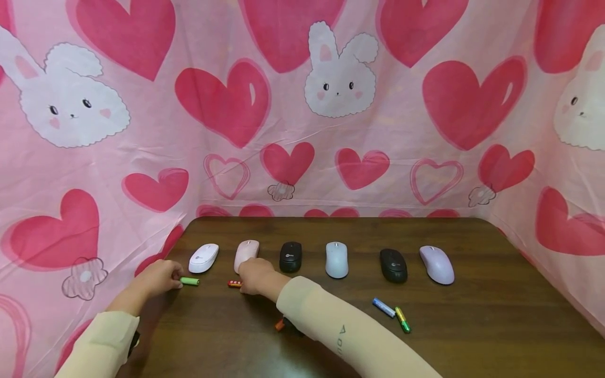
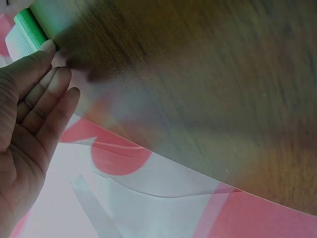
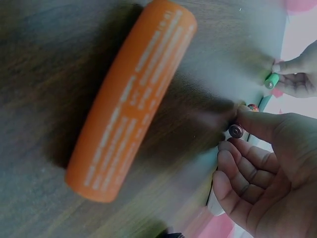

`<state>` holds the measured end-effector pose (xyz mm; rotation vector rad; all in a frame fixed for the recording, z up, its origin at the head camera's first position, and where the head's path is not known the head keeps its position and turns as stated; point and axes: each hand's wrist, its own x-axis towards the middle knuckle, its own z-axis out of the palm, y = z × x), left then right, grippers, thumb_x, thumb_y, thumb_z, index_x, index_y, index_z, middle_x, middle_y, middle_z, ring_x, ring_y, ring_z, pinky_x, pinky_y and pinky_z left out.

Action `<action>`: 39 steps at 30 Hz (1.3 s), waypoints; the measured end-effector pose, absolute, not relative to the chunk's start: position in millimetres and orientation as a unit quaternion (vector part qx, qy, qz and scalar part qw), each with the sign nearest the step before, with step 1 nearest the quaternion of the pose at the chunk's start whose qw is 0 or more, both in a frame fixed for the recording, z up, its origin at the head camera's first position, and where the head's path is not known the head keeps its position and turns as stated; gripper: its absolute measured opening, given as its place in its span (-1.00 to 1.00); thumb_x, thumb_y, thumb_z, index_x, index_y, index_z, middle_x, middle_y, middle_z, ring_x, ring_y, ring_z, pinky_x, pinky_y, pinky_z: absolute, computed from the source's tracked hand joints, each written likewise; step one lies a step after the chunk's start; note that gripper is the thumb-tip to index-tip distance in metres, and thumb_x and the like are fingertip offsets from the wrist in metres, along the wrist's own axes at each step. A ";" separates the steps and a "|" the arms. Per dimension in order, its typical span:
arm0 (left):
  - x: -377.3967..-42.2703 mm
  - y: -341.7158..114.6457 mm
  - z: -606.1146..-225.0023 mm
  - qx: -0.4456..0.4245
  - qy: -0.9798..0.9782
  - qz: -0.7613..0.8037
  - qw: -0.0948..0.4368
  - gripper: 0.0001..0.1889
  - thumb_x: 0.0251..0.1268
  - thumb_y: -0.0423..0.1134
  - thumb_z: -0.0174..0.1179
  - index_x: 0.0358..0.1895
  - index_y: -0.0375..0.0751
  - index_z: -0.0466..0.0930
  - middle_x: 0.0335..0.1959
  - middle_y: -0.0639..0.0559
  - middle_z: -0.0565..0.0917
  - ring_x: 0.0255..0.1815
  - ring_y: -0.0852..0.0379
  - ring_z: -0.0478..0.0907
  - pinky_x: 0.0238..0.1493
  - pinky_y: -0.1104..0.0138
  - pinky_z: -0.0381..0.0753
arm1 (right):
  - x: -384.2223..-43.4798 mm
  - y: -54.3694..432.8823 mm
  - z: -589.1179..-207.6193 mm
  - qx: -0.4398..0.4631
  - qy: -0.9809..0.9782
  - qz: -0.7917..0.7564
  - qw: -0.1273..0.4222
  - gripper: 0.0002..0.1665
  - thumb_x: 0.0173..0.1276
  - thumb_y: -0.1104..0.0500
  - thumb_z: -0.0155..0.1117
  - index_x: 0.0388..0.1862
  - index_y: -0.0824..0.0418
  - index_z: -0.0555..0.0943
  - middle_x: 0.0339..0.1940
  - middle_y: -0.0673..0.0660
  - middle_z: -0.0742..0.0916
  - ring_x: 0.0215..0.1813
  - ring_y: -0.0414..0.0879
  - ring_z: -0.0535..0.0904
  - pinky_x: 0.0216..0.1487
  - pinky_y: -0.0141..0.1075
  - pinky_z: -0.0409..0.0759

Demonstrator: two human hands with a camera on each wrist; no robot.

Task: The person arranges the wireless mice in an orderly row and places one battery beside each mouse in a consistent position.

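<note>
My left hand (image 1: pixel 159 276) pinches a green battery (image 1: pixel 191 281) by one end at the table's left side, just in front of a white mouse (image 1: pixel 204 258). In the left wrist view, thumb and fingertips meet at the green battery (image 2: pixel 30 29). Over the table in front of a pink mouse (image 1: pixel 248 252), my right hand (image 1: pixel 257 276) grips a red battery (image 1: pixel 234 283) between thumb and fingers. The right wrist view shows that battery's dark end (image 3: pixel 236 131) at the fingertips. An orange battery (image 3: pixel 131 101) lies beneath the right wrist, partly hidden by the sleeve in the head view.
Along the wooden table (image 1: pixel 212 346), the row of mice continues with a black one (image 1: pixel 290 256), a pale blue one (image 1: pixel 336 260), another black one (image 1: pixel 393 265) and a lilac one (image 1: pixel 437 264). A blue battery (image 1: pixel 384 307) and a green-and-yellow battery (image 1: pixel 403 319) lie at right. Heart-patterned cloth (image 1: pixel 293 126) surrounds the table.
</note>
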<state>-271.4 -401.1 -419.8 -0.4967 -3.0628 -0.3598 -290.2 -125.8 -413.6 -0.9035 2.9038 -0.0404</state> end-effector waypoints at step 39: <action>-266.6 -343.0 -393.9 -0.232 -0.963 -0.117 0.074 -0.71 -0.08 -0.22 0.52 -0.33 -0.30 0.67 -0.53 0.13 0.60 -0.50 0.20 0.49 -0.39 0.21 0.54 | -281.5 -36.6 -371.5 -0.352 0.936 -0.014 0.012 -0.64 0.18 -0.07 0.45 -0.56 0.09 0.53 -0.55 -0.05 0.55 -0.40 -0.16 0.52 -0.36 -0.25 0.53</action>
